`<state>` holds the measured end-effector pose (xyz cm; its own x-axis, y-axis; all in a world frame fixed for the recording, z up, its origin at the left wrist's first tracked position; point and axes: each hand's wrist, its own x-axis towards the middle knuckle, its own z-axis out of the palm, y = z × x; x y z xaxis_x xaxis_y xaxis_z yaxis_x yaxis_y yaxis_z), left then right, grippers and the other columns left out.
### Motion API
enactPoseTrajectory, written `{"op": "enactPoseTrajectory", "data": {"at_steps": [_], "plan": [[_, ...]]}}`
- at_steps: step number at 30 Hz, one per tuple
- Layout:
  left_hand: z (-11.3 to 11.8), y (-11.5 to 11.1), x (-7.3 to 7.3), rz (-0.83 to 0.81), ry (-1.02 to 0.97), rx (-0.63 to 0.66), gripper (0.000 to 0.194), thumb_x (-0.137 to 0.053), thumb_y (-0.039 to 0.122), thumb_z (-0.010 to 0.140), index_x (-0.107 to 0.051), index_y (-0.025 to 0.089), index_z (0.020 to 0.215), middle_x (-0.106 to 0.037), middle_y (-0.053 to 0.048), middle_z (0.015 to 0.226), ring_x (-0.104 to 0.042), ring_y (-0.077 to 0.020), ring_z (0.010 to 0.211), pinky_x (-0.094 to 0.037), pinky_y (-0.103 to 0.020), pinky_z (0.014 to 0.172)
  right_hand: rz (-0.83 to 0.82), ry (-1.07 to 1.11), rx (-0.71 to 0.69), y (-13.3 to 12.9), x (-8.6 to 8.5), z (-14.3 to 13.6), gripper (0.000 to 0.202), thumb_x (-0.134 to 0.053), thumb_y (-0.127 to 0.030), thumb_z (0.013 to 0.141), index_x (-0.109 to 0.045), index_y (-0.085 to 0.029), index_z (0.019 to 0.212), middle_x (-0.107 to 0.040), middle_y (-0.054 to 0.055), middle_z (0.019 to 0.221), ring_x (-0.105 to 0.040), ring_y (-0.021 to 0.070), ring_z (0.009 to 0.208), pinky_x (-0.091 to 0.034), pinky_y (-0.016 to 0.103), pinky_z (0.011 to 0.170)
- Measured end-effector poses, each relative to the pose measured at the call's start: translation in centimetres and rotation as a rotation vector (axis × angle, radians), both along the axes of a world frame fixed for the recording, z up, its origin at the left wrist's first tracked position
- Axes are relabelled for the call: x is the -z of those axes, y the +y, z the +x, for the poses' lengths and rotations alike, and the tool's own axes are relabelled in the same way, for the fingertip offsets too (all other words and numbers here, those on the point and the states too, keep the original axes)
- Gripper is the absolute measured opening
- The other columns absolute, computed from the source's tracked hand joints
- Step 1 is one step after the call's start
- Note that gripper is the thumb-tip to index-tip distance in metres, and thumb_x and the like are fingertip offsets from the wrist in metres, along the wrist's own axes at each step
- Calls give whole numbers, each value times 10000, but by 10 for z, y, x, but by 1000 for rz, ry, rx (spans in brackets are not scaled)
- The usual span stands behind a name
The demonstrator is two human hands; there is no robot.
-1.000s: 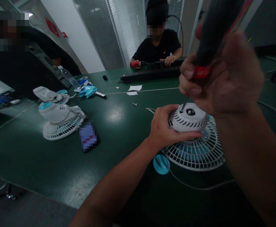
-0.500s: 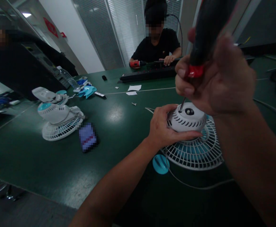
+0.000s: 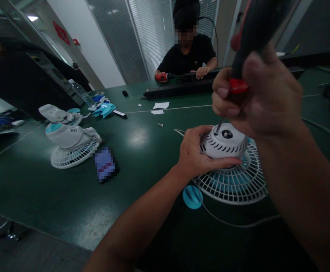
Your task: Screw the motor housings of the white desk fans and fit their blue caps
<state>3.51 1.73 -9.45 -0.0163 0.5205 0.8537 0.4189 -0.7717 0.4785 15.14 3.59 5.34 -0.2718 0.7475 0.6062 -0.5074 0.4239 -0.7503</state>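
A white fan [image 3: 225, 145] lies face down on the green table, its round motor housing on top and its ribbed grille below. My left hand [image 3: 195, 153] wraps around the left side of the housing, thumb along the near side. In my right hand [image 3: 267, 90] is a screwdriver [image 3: 238, 84] with a black and red handle, held steeply tilted. Its thin shaft reaches down into a hole in the housing's top, left of a dark oval opening. The tip is hidden inside. A blue knob-like cap [image 3: 192, 197] lies beside the grille, crossed by a pale cord.
Two more white fans [image 3: 71, 138] lie at left, near a phone-like pixelated object [image 3: 105, 164]. Beyond are paper scraps [image 3: 161, 105], blue parts [image 3: 104, 109] and a plastic bottle [image 3: 81, 92]. Across the table, a person [image 3: 186, 53] holds a red power tool [image 3: 162, 77] by a long black bar.
My right hand and the screwdriver handle have shifted slightly to the right, with the grip turned a little. The shaft stays in the same hole; my left hand and the fan stay put.
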Motion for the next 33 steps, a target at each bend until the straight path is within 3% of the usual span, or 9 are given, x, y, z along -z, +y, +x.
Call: {"op": "enactPoseTrajectory", "data": {"at_steps": [4, 7, 11, 14, 17, 23, 29, 33], "plan": [[0, 0, -1, 35, 11, -5, 945, -824, 823, 577, -550, 223, 1254, -707, -93, 1066, -703, -249, 931, -606, -418, 781, -42, 31, -44, 1, 2, 0, 382, -780, -478, 827, -651, -208, 1064, -585, -36, 667, -390, 68, 439, -214, 253, 402], [0, 0, -3, 65, -4, -12, 917, -812, 828, 589, -564, 224, 1233, -715, -86, 1045, -707, -243, 908, -610, -412, 765, -40, 49, 4, 2, 3, 2, 418, -865, -467, 740, -681, -180, 983, -643, -15, 747, -528, 84, 486, -335, 264, 407], [1, -1, -3, 48, -1, -17, 908, -813, 824, 597, -563, 230, 1237, -720, -89, 1066, -712, -243, 913, -615, -423, 778, 26, 4, 113, -1, 2, 1, 484, -951, -403, 605, -562, -246, 846, -687, -45, 762, -632, 138, 536, -447, 289, 439], [1, -1, -2, 47, 3, -25, 927, -811, 837, 581, -555, 232, 1235, -717, -87, 1060, -711, -244, 916, -614, -422, 774, 27, 18, 117, -3, 1, -3, 572, -966, -413, 573, -473, -257, 816, -623, -86, 631, -491, 92, 415, -307, 257, 348], [1, 0, -2, 47, 11, -31, 934, -808, 843, 576, -554, 233, 1236, -715, -85, 1053, -712, -248, 915, -614, -421, 772, 8, 26, 72, -2, 1, -3, 587, -967, -451, 575, -501, -260, 877, -539, -85, 567, -439, 81, 452, -207, 232, 335], [0, 0, -4, 67, 37, -32, 934, -817, 832, 577, -543, 241, 1246, -716, -84, 1054, -709, -253, 912, -605, -435, 776, -2, 3, 80, 4, 5, 3, 494, -948, -468, 654, -640, -236, 962, -591, -33, 666, -491, 88, 511, -247, 244, 348], [0, -1, -4, 61, 15, 0, 926, -845, 798, 576, -555, 233, 1249, -717, -86, 1072, -703, -255, 931, -599, -436, 790, -10, 71, 133, -10, -3, -3, 512, -995, -443, 548, -670, -228, 879, -566, -23, 693, -536, 101, 588, -207, 248, 360], [0, -1, -4, 72, 17, 3, 932, -849, 797, 567, -557, 223, 1241, -717, -88, 1063, -696, -249, 912, -593, -429, 786, 18, 59, 137, -13, -7, -3, 512, -988, -462, 564, -658, -226, 877, -540, -40, 668, -519, 81, 562, -204, 250, 363]]}}
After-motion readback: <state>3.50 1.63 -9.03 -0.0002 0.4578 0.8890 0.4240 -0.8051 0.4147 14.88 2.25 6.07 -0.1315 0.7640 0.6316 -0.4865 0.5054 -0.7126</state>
